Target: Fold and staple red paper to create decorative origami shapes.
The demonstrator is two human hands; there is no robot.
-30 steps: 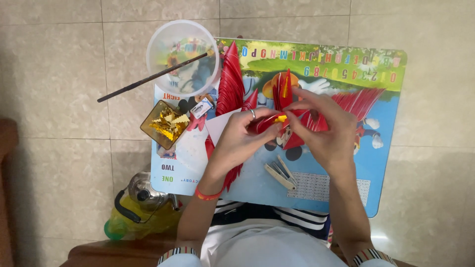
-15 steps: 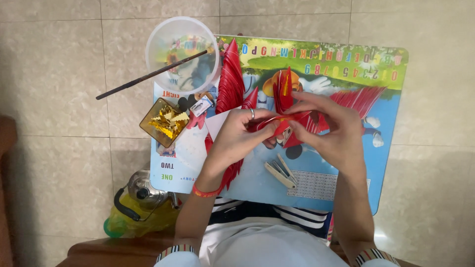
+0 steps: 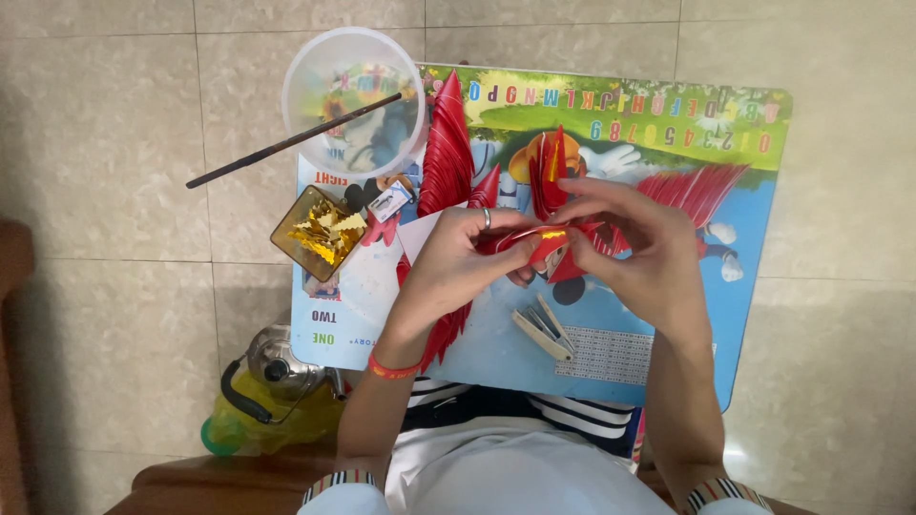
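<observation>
**A:** So both hands are pinched onto the same thing right now, a small folded red paper piece with a gold stripe [image 3: 546, 244]. The left hand [image 3: 458, 267] is closed on its left end, and the right hand [image 3: 634, 253] grips the right end with fingertips. It's held just above the middle of the colourful cartoon-printed bench [image 3: 668, 315], not resting on it.

**B:** What else is lying around?

**A:** Fans of pleated red paper [image 3: 447, 157] on the far side of the bench and another spread [image 3: 697, 191] behind the right hand. There's a square amber dish of gold foil bits [image 3: 321, 234] at the left edge, a clear plastic bowl [image 3: 351, 100] past it with a thin dark stick [image 3: 291, 141] laid across the rim, and a pale stapler-looking clip thing [image 3: 544, 329] near the person.

**B:** Anything look dicey?

**A:** My guess is the paper. Two hands pulling on one small fold could tear it or crease it crooked if the pinch slips. That dish also hangs over the bench edge, so an elbow bump could dump foil on the tiled floor [image 3: 114, 286]. The stick could roll off too.
</observation>
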